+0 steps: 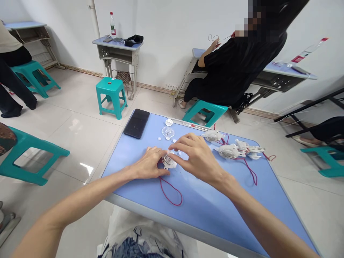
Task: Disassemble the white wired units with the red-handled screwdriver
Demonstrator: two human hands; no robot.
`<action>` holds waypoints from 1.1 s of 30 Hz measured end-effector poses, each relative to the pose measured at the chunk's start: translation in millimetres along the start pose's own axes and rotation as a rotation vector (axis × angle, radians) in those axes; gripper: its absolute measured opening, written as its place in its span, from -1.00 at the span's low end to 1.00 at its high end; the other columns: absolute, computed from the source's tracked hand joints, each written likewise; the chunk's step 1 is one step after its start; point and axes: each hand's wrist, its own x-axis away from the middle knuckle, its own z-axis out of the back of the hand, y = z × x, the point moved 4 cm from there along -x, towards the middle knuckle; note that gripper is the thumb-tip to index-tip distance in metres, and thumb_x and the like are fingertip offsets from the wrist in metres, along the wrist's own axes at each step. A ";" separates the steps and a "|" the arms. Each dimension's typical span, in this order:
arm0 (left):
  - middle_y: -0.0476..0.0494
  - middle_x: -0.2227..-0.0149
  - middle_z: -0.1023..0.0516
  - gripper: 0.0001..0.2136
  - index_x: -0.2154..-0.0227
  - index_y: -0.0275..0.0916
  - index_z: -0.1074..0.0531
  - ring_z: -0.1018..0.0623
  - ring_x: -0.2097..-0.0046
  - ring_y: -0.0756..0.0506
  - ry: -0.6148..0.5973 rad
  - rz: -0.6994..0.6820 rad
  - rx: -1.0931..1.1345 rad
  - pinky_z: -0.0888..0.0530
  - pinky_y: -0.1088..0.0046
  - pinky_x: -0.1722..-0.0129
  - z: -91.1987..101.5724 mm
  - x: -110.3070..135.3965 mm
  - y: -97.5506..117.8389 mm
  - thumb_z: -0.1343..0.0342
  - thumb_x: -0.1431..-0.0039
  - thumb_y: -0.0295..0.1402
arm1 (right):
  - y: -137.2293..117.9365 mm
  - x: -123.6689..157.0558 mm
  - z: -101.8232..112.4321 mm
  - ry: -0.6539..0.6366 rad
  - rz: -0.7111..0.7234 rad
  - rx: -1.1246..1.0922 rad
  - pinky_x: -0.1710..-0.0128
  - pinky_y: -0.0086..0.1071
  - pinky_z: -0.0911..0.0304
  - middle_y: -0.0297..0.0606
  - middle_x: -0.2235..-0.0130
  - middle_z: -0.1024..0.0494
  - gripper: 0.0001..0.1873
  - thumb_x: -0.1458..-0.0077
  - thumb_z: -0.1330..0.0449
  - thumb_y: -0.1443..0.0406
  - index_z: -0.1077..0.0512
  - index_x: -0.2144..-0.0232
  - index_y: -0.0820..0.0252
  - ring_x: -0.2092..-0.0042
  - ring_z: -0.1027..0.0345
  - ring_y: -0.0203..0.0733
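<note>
Blue laminate counter (204, 211): flat black phone (136, 123) ahead of my left hand (147, 164), clear plastic discs (168, 132) ahead of my right hand (197, 157), white plastic housings (228, 151) with red cord to its right. Fingers (180, 145) half-curled, both hands pinching a small white housing (169, 162) between them; its red cord loop (172, 193) lies nearer me, out of their way.

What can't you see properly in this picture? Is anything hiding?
Head view:
- The white plastic part: partly hidden by the left hand and right hand.
- The small clear pieces: too small to tell exactly what they are.
- The thing held by the seated co-worker's hand: too small and partly hidden by that hand.
- The person at the right edge: cut off by the edge.
</note>
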 end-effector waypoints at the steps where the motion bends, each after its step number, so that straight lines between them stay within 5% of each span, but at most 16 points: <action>1: -0.12 0.20 -0.46 -0.62 0.13 -0.22 -0.38 -0.42 0.09 -0.20 -0.003 0.005 -0.002 -0.32 0.24 0.07 0.1 0.1 0.0 -0.30 -0.03 -0.19 | 4.1 -4.6 -1.9 0.014 -0.022 -0.010 0.18 -0.23 -0.09 -0.22 0.31 -0.56 -0.83 -0.20 -0.18 0.22 -0.54 0.27 0.15 0.18 -0.27 -0.09; 13: -0.24 0.05 -0.49 -0.49 0.02 -0.21 -0.37 -0.44 -0.02 -0.29 0.003 0.015 0.031 -0.34 0.11 -0.01 -0.2 -0.8 -0.6 -0.35 0.03 -0.23 | 30.0 -47.4 -48.1 -0.106 -0.005 0.075 0.15 -0.17 -0.06 -0.15 0.19 -0.53 -0.83 -0.16 -0.21 0.21 -0.60 0.29 0.09 0.10 -0.19 -0.02; 33: -0.23 0.08 -0.51 -0.51 0.04 -0.23 -0.39 -0.44 -0.01 -0.29 0.003 -0.004 0.034 -0.35 0.11 0.01 -1.3 -1.7 -1.5 -0.35 0.03 -0.22 | 32.5 -57.1 -66.0 -0.206 0.017 0.192 0.13 -0.13 -0.02 -0.18 0.11 -0.54 -0.86 -0.13 -0.24 0.24 -0.61 0.31 0.07 0.02 -0.13 0.02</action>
